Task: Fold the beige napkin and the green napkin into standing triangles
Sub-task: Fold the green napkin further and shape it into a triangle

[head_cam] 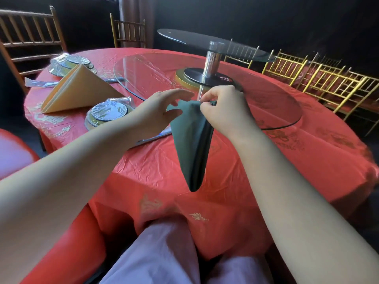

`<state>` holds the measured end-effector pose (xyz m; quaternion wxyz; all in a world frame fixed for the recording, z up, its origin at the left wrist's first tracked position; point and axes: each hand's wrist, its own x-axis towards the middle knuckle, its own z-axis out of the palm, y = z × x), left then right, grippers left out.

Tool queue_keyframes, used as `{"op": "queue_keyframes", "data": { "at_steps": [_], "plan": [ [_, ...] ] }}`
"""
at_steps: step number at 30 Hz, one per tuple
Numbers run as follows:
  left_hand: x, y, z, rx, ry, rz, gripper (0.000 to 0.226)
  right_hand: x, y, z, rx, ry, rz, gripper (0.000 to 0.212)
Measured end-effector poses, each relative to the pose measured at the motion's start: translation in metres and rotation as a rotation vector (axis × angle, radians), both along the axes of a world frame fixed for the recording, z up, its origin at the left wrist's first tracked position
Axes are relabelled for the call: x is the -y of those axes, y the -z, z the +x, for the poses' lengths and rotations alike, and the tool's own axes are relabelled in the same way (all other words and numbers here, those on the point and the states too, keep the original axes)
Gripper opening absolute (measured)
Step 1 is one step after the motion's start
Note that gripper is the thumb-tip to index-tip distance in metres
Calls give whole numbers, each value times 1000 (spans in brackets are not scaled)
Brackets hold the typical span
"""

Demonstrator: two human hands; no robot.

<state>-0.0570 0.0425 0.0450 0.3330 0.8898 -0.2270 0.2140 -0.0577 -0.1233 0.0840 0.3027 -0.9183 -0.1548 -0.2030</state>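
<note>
Green napkin [191, 144]: dark green, plain. Beige napkin [80, 93]: yellow-tan, plain. Bench cloth [256, 173]: red with gold drawings. Chairs [320, 83]: gold. Plates [108, 114]: silver, shiny wrap.

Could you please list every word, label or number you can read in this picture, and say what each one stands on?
Nothing here reads clearly.
On the turntable base, a red-and-white mark: blurred, unreadable.
On the wrapped dish set, printed wrapping: too small to read.
On the red tablecloth, gold motifs: blurred; cannot tell whether they are characters.
</note>
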Motion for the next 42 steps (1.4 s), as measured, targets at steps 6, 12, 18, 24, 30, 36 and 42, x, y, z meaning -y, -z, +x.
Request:
{"op": "queue_keyframes", "data": {
  "at_steps": [6, 12, 18, 24, 30, 36, 42],
  "plan": [
    [-8, 7, 16, -193, 183, 72, 35, -8, 27, 18, -283, -74, 51, 23],
    [-17, 19, 28, -274, 220, 80, 35, 2, 36, 21, -641, -250, 421, 34],
    [-16, 12, 39, -360, 161, 196, 19, 23, 45, 30, -430, -399, 41, 27],
    [-9, -4, 50, -402, 269, 207, 17, 41, 40, 37, -366, -486, 193, 18],
    [0, 0, 66, -497, 214, 205, 16, 51, 61, 52, -482, -481, 298, 16],
    [2, 11, 68, -558, 212, 79, 15, 54, 68, 58, -477, -508, 296, 19],
    [10, 8, 65, -549, 337, -50, 17, 70, 73, 61, -493, -475, 279, 17]
  ]
}}
